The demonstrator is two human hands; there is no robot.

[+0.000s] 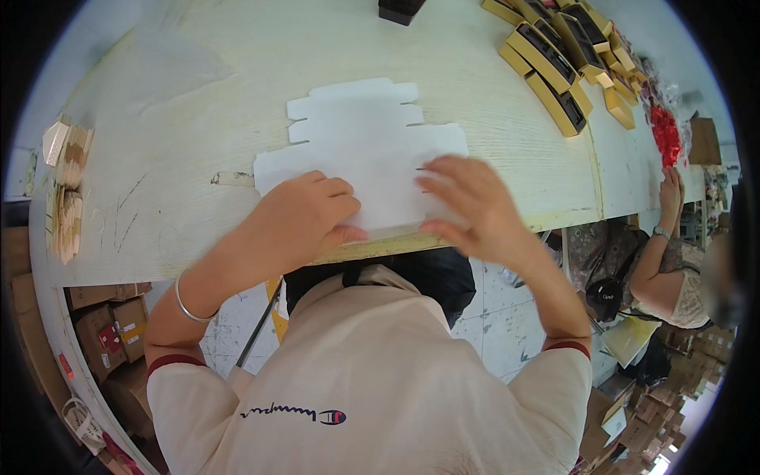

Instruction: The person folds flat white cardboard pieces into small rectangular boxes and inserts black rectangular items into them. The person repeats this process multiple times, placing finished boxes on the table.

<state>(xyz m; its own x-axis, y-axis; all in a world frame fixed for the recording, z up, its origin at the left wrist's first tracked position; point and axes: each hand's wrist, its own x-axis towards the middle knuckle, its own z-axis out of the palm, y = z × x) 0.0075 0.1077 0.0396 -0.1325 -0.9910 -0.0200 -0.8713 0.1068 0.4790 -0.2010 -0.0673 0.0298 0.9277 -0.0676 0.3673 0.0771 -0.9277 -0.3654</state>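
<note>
A white die-cut cardboard sheet, notched along its sides, lies flat on the table in front of me. My left hand is at its near left part, with fingers curled together on top and the thumb at the near edge. Over the near right part is my right hand, slightly blurred, its fingers and thumb spread apart with nothing seen between them. The sheet's near edge runs close to the table's front edge, between my two thumbs.
Gold boxes with dark insides are piled at the far right. A dark container stands at the far edge. Folded card pieces are stacked on the left. Another person's hand is near red material at right.
</note>
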